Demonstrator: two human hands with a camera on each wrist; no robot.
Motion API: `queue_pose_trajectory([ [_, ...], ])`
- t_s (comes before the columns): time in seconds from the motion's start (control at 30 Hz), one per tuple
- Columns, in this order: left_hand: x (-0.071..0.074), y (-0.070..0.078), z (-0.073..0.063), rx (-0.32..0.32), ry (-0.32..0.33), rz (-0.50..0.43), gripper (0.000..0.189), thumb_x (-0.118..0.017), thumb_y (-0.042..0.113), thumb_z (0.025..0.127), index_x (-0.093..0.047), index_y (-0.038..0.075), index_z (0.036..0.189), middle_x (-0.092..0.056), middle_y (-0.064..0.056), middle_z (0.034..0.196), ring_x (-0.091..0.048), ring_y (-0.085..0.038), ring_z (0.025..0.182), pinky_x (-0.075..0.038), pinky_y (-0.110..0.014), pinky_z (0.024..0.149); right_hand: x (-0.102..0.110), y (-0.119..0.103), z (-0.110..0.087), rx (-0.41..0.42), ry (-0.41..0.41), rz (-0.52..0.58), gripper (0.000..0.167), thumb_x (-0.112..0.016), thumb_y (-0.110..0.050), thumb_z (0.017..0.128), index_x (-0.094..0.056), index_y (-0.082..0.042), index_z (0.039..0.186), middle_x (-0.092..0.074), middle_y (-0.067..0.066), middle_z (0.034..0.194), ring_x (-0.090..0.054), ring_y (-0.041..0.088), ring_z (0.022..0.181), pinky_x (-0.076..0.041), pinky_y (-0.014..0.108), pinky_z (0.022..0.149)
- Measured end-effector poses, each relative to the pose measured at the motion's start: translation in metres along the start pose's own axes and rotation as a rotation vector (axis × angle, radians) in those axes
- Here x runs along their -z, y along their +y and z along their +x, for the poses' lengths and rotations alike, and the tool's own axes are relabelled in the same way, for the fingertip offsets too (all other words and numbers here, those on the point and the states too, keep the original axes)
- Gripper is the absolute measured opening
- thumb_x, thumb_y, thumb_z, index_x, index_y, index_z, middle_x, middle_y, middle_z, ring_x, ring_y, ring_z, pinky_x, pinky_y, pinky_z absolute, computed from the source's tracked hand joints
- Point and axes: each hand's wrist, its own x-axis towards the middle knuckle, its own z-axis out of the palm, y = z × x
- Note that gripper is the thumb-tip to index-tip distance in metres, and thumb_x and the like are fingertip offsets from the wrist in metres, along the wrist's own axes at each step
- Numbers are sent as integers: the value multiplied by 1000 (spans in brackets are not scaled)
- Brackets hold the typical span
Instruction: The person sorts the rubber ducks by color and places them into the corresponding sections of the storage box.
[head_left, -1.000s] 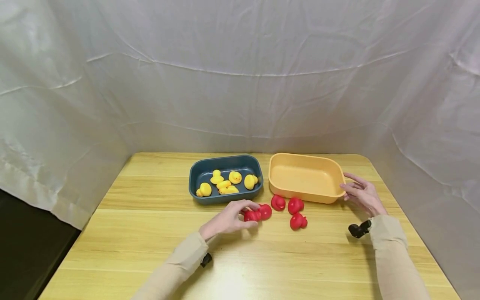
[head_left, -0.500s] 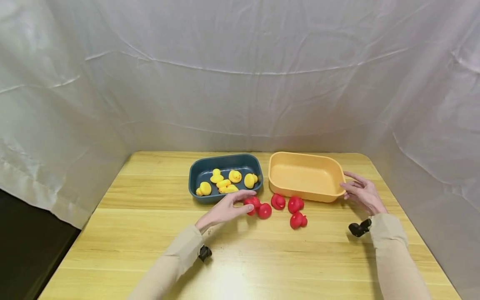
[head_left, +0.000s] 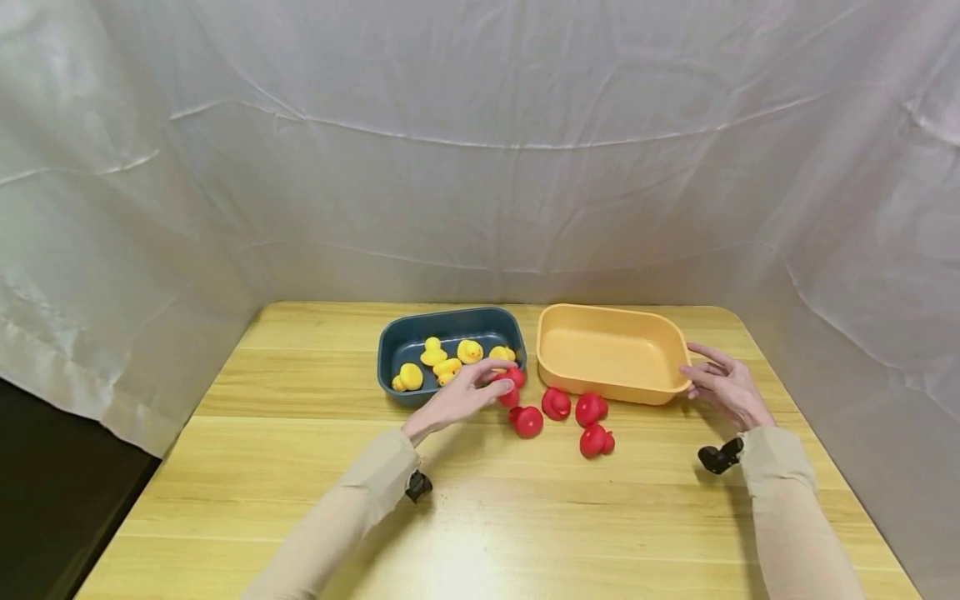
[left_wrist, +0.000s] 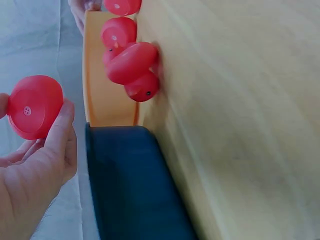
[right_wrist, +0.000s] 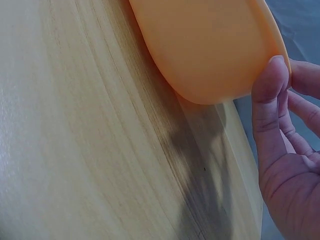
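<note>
My left hand [head_left: 459, 398] pinches a red rubber duck [left_wrist: 34, 107] between thumb and fingers, lifted off the table with its round base toward the left wrist camera. In the head view it overlaps the near right corner of the dark blue tray [head_left: 408, 323]. Several yellow rubber ducks [head_left: 408, 377] lie inside that tray. On the right, my right hand [head_left: 723, 390] pinches the rim of the orange tray [right_wrist: 210, 50], thumb on one side and fingers behind. Just in front of the trays lie several more red ducks, including one duck [head_left: 528, 422] under the left hand's fingertips.
Both trays stand side by side toward the back of the wooden table [head_left: 262, 467]. A pale cloth [head_left: 480, 167] hangs behind and along both sides. Dark small devices [head_left: 720, 457] are strapped at the wrists.
The left hand has taken one red duck from beside another and raised it up and toward the blue tray's right corner. The duck left behind turned slightly. The right hand stays on the orange tray.
</note>
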Motion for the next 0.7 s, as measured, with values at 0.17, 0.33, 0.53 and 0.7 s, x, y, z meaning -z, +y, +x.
queue_pose_trajectory([
  [0.17,4,8,7,-3,16,40,47,-62,24,101,-52,9,144,-62,-12,138,-58,-27,130,-49,-45,112,0,0,0,6,-4,-5,62,-64,0,96,-38,-3,151,-75,-2,88,-68,10,67,-62,23,62],
  [0.33,9,16,15,-14,12,89,50,-67,26,98,-54,12,144,-62,-10,138,-56,-26,131,-46,-48,115,-1,-1,-1,10,-7,0,58,-64,1,96,-40,-5,149,-75,-2,88,-68,10,66,-62,23,61],
  [0.53,7,23,28,-33,6,118,57,-72,24,94,-53,6,144,-62,-12,137,-57,-26,127,-52,-40,111,0,0,0,11,-9,9,60,-64,1,96,-40,-4,151,-75,-1,88,-69,10,66,-62,22,61],
  [0.7,4,28,37,-51,-2,101,57,-74,19,92,-53,5,143,-64,-13,132,-58,-26,122,-54,-36,109,0,1,0,11,-8,20,58,-64,2,96,-42,-6,149,-75,0,88,-69,10,66,-62,22,61],
])
